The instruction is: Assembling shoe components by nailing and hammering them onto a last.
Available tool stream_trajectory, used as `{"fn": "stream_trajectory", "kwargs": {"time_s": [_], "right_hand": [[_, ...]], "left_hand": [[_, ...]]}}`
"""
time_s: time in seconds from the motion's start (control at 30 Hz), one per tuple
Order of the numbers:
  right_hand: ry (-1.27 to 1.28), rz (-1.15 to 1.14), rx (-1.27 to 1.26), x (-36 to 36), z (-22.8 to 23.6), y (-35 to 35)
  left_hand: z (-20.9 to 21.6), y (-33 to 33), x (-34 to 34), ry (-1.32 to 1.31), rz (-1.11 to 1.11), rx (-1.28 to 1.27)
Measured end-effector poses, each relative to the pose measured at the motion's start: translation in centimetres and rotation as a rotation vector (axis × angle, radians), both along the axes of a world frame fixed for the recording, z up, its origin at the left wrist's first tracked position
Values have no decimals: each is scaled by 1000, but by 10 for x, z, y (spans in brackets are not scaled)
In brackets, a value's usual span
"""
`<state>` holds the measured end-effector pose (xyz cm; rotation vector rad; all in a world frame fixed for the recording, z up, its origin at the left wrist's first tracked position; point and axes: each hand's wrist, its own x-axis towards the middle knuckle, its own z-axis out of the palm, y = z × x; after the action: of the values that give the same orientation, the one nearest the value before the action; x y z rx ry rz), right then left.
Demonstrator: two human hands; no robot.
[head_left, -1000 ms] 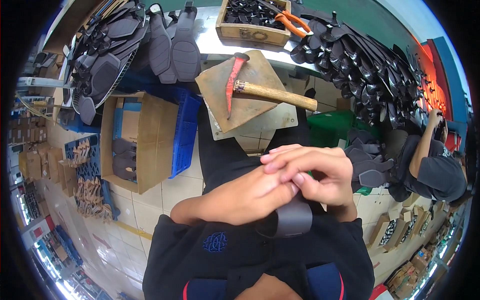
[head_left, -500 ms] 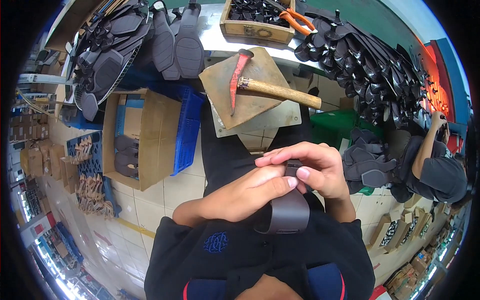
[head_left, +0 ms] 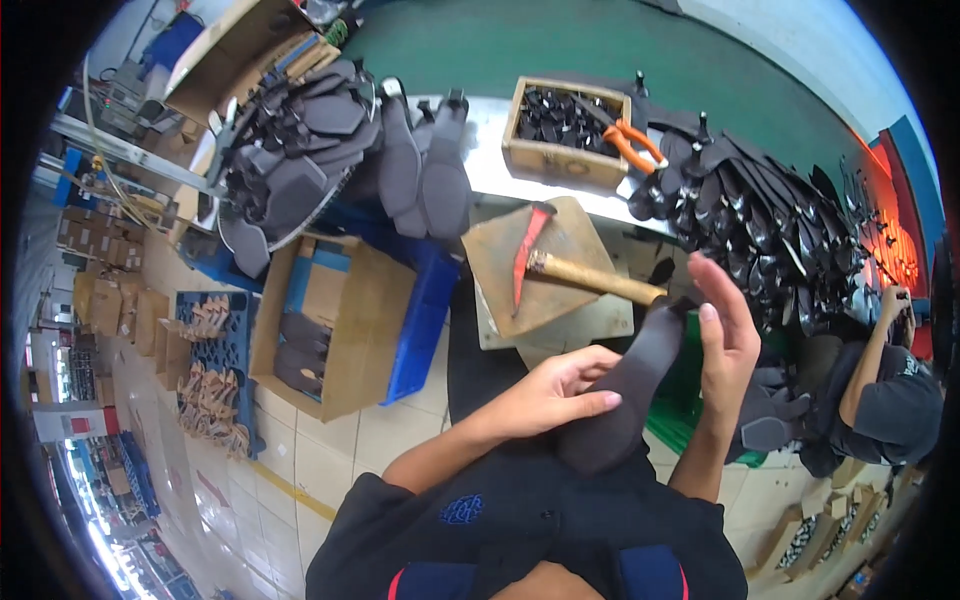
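Note:
A dark grey shoe sole (head_left: 632,385) is tilted in front of my chest, its broad toe end low and its narrow heel end up to the right. My left hand (head_left: 550,398) grips its edge, thumb on the face and fingers curled at the side. My right hand (head_left: 730,350) is beside the heel end, fingers stretched out and thumb raised; whether the palm touches the sole is hard to tell. Just beyond, a hammer (head_left: 590,276) with a red head and wooden handle lies on a worn square board (head_left: 488,262). The sole's heel end overlaps the handle's tip in view.
On the bench, a wooden box (head_left: 560,165) holds small black pieces, with orange-handled pliers (head_left: 632,142) across its corner. Heeled black soles (head_left: 740,210) pile at right; more soles (head_left: 430,170) stand left. A cardboard box (head_left: 340,350) sits beside a blue crate (head_left: 425,330). A co-worker (head_left: 890,400) is at far right.
The sole has been turned so its heel end points up and away. My right hand has opened and moved right, off the heel; my left hand has shifted along the sole. The view has swung.

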<state>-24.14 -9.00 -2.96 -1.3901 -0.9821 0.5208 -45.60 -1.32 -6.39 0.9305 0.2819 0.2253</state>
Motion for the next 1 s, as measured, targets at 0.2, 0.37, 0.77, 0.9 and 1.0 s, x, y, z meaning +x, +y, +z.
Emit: {"fn": "stream_trajectory", "kwargs": {"time_s": [0.2,0.37,0.77,0.9,1.0], "right_hand": [[-86,-203,-34,45,-3,-22],[-63,-282,-56,62,-24,-30],[-765,-1115,-129,227,2,-40],[-882,-1272,-438,309,29,-6],[-642,-846,-662,342,40,-5]], "left_hand": [[21,97,6,251,650,473],[-16,259,2,223,561,895],[-60,323,32,751,500,1431],[-38,305,16,806,452,1552],[-28,276,15,612,621,1623]]}}
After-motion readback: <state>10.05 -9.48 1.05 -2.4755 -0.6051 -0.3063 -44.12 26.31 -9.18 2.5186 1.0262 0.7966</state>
